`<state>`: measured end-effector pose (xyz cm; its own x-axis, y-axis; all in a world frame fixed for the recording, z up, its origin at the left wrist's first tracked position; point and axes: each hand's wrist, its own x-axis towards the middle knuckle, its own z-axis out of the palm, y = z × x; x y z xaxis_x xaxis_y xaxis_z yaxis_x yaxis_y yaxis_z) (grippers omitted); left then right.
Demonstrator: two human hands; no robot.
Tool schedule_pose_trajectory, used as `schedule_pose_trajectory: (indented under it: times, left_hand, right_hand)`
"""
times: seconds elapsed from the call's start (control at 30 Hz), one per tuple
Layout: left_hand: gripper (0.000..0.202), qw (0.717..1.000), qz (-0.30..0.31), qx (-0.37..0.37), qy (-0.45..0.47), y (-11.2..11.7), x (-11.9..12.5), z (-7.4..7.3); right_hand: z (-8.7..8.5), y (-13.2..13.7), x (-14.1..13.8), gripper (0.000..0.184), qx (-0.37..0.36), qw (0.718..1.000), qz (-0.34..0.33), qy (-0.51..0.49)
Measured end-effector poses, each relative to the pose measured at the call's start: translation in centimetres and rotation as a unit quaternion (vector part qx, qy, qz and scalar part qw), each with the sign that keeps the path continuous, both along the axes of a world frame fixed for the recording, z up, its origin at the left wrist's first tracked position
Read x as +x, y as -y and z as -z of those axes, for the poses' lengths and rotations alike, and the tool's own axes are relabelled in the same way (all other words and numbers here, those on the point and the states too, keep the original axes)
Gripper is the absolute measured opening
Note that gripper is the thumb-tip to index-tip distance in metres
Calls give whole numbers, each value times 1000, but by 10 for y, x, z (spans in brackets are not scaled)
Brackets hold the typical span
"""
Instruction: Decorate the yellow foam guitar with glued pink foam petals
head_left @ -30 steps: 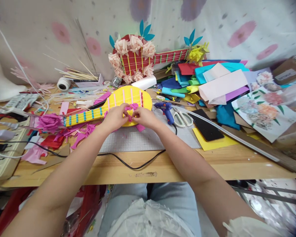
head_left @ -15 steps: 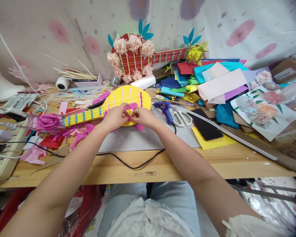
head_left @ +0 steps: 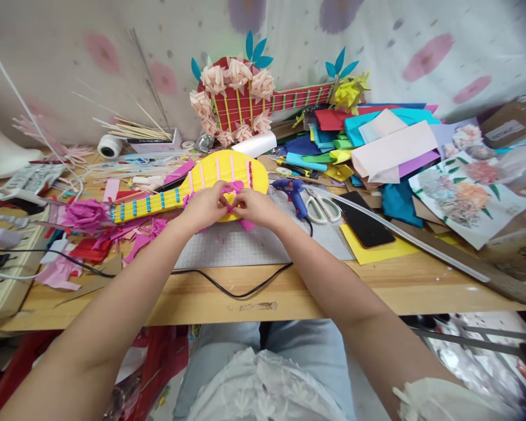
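Note:
A yellow craft guitar lies on the grey cutting mat, its neck pointing left with blue bands and a magenta paper rose at its end. Over the lower part of its body, my left hand and my right hand face each other. Both are closed, their fingertips pinching a small magenta paper piece between them. Another magenta piece shows just above the fingertips. Part of the guitar body is hidden beneath my hands.
Right of the guitar lie a blue glue gun, scissors and a black phone. A red craft guitar with paper flowers leans at the back. Paper sheets pile at right; magenta scraps lie left. A black cable crosses the front.
The view has shifted very slightly. Both hands stay pinched at the same place on the guitar, with hardly any finger movement.

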<state>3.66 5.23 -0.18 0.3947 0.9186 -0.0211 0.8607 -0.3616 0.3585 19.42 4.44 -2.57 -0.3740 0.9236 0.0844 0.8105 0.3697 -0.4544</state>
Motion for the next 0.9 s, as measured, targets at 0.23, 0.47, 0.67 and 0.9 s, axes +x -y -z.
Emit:
schedule_pose_trajectory:
  times: [0.23,0.47,0.67,0.9]
  left_hand:
    - [51,1000,12,11,12,-2,-3,2]
    - [55,1000,29,5,9,-1,-2,-1]
    - [57,1000,25,-11,-3,-2,-2,-1]
    - [57,999,52,-1,17,-5,-4,3]
  right_hand:
    - [-2,3,-3,20,24,1000,-2,18]
    - [-8,6,-3,20,24,999,-23,20]
    - [-9,5,-2,23,21,998,-49,38]
    - [-7,5,-1,22,27,998,-47,15]
